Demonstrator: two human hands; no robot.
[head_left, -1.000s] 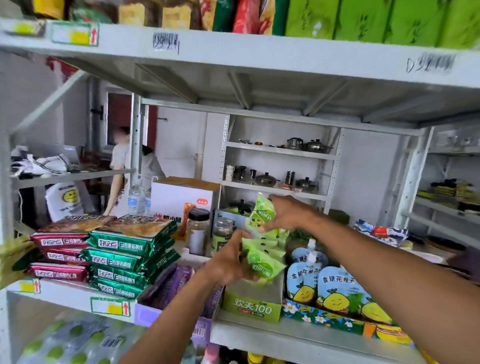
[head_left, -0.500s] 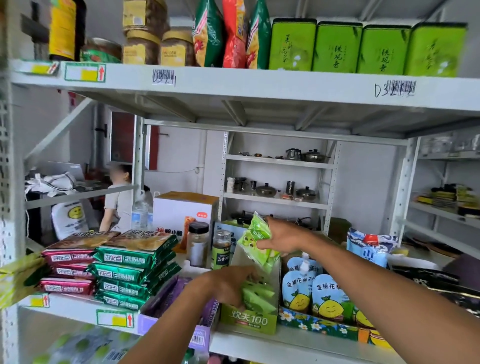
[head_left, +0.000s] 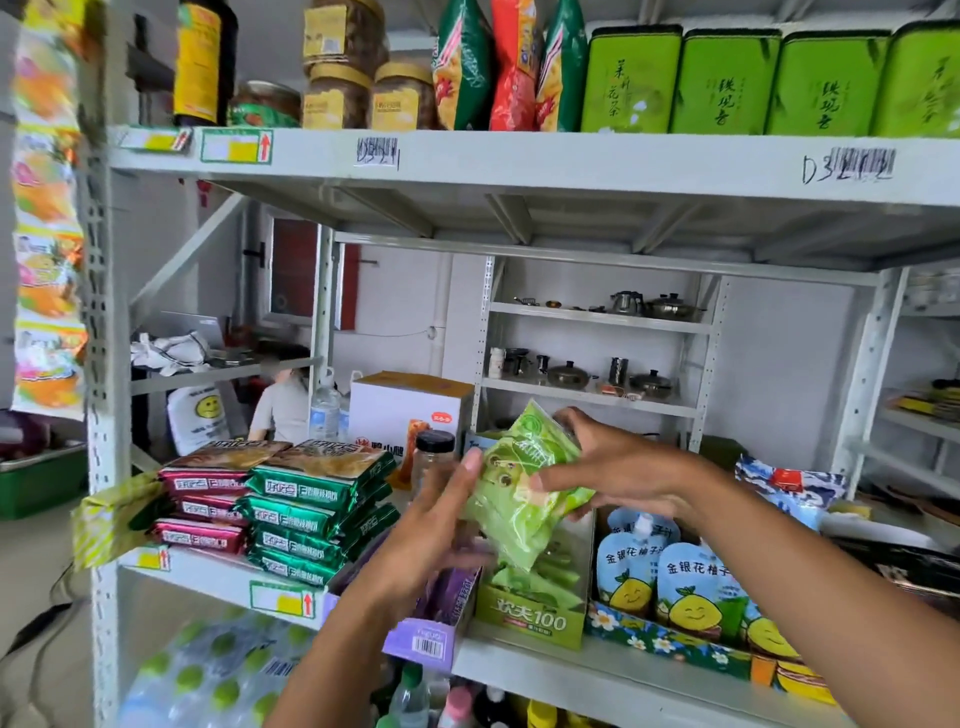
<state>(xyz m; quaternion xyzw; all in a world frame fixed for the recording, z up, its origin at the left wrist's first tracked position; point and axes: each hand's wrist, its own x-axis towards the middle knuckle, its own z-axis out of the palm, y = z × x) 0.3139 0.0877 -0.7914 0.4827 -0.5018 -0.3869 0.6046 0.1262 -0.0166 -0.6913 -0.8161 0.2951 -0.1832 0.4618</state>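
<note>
1. We hold a light green, crinkly plastic snack pouch (head_left: 524, 488) tilted in the air, just above an open green cardboard display box (head_left: 530, 618) on the grey metal shelf (head_left: 561, 675).
2. Our right hand (head_left: 618, 467) grips the pouch from its right side, thumb in front and fingers curled behind it.
3. Our left hand (head_left: 436, 525) is spread with nearly straight fingers, its fingertips touching the pouch's left edge to steady it.
4. More green pouches of the same kind lie inside the box, which stands between a purple cardboard box (head_left: 431, 639) and a tray of pale blue spouted drink pouches with yellow lemon faces (head_left: 691, 587).
5. We judge the step in hand to be arranging this pouch at the box, with both hands squaring it up.
6. If it goes in, the next move calls for turning it upright, lining it up with the box opening and sliding it down among the others without crumpling them.
</note>
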